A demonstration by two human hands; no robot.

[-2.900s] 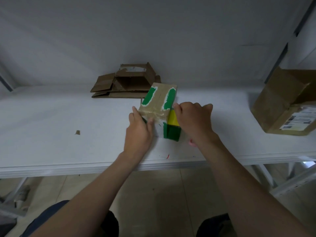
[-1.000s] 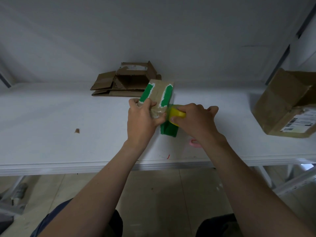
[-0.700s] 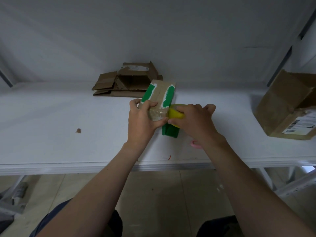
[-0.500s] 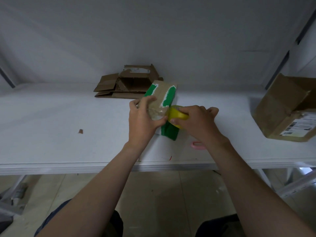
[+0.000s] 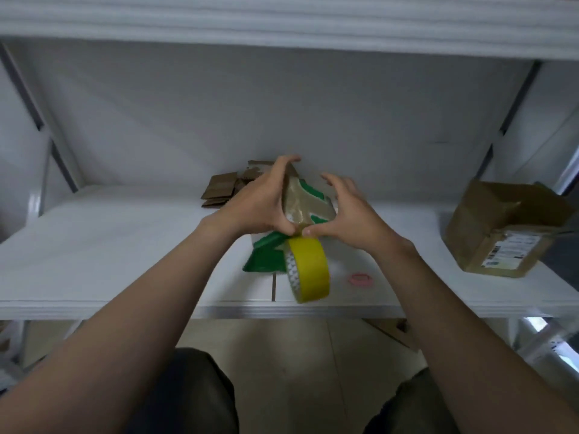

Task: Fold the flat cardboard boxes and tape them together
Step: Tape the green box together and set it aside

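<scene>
A small green and brown cardboard box point(image 5: 305, 203) is lifted off the white shelf point(image 5: 125, 245), its taped end turned toward me. My left hand point(image 5: 261, 203) grips its left side, fingers curled over the top. My right hand point(image 5: 347, 214) cups the right side, and its thumb pinches the tape strip at the box's lower edge beside my left thumb. A yellow tape roll point(image 5: 308, 272) hangs from that strip below both hands, over the shelf's front edge.
Flattened brown cardboard pieces point(image 5: 222, 191) lie at the back of the shelf behind my left hand. A larger brown box with a shipping label point(image 5: 501, 233) stands at the right. A small pink ring point(image 5: 362, 279) lies near the front edge. Another shelf point(image 5: 282, 26) runs overhead.
Both hands have lifted the box and tilted its taped end toward me. My right hand has let go of the yellow roll, which now dangles below the box. The view has tipped upward.
</scene>
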